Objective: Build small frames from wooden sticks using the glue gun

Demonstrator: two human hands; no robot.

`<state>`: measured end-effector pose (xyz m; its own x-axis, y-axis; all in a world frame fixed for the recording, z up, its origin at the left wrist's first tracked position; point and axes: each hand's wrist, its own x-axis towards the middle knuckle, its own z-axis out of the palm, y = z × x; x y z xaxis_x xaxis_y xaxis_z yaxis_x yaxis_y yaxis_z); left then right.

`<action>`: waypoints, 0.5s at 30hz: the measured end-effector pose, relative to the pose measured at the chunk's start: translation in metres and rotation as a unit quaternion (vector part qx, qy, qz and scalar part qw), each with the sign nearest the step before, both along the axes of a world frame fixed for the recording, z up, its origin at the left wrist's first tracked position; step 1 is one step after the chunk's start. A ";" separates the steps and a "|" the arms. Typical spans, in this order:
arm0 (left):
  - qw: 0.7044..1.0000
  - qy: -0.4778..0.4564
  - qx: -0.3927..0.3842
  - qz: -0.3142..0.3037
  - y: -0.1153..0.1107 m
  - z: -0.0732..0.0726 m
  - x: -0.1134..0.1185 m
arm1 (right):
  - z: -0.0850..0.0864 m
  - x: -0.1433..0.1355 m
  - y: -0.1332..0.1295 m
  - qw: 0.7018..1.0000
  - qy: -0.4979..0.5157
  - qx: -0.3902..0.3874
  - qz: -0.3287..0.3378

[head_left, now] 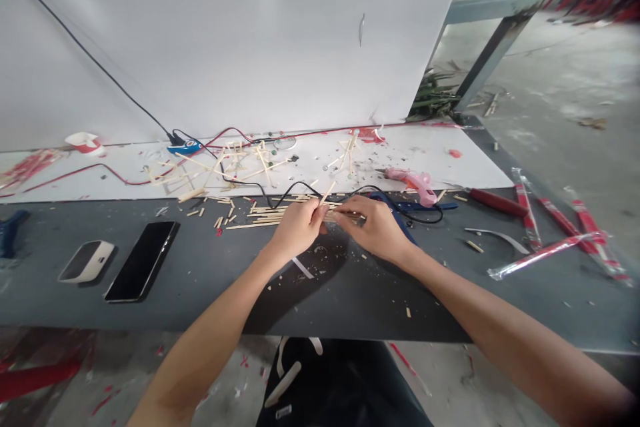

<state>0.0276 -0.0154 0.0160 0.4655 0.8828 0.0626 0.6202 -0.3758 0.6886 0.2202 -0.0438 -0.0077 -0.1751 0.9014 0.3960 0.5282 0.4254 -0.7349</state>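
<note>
My left hand (299,227) is closed on a thin wooden stick (328,193) that pokes up past its thumb. Close beside it on the right, my right hand (373,225) has its thumb and fingertips pinched together; what they hold is too small to make out. Beneath and behind both hands lies a loose pile of wooden sticks (263,216) on the dark grey table (210,280). Small structures of joined sticks (240,160) stand on the white board behind. A pink glue gun (413,180) lies beyond my right hand.
A black phone (143,261) and a white device (87,261) lie at left. Red-and-clear wrappers (550,253) and a red-handled tool (499,202) are at right. A blue power socket (184,147) with black cables sits at the back, before a white upright panel (240,40).
</note>
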 end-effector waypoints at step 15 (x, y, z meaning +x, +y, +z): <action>1.000 0.010 0.008 0.021 0.000 0.000 0.000 | -0.004 0.001 0.002 0.999 0.009 0.050 0.020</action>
